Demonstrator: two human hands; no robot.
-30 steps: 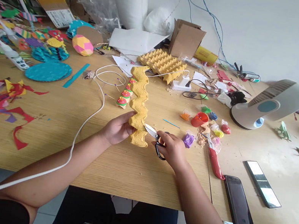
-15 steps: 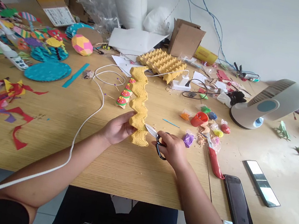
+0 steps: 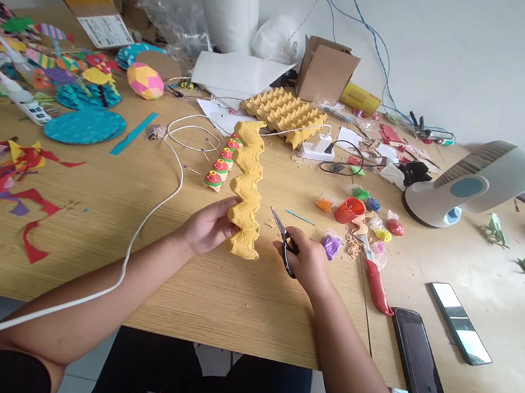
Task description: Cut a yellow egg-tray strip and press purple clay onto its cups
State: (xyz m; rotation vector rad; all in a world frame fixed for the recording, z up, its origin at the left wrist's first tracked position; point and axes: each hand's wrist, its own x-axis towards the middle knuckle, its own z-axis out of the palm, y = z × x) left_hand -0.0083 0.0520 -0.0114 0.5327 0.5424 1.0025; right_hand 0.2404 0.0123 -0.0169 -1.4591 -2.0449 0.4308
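Observation:
A long yellow strip of egg carton (image 3: 248, 187) with wavy edges is held up over the table, gripped near its lower end by my left hand (image 3: 211, 225). My right hand (image 3: 305, 255) holds a pair of scissors (image 3: 282, 229) by its dark handles. The blades look closed and point up and left, a short gap to the right of the strip. Behind the strip stands a row of painted red and green carton cups (image 3: 220, 165), partly hidden by it. A larger yellow egg tray (image 3: 282, 112) lies farther back.
Right of my right hand lie a purple clay packet (image 3: 330, 244), a red cup (image 3: 350, 210), a red-handled knife (image 3: 376, 284) and a phone (image 3: 420, 356). A white cable (image 3: 160, 199) crosses my left forearm. Paper scraps (image 3: 6, 178) cover the left side; a white fan (image 3: 479, 177) stands right.
The scissors have moved right, away from the strip's edge, and their blades now point more upward. The strip has shifted slightly and stays in my left hand.

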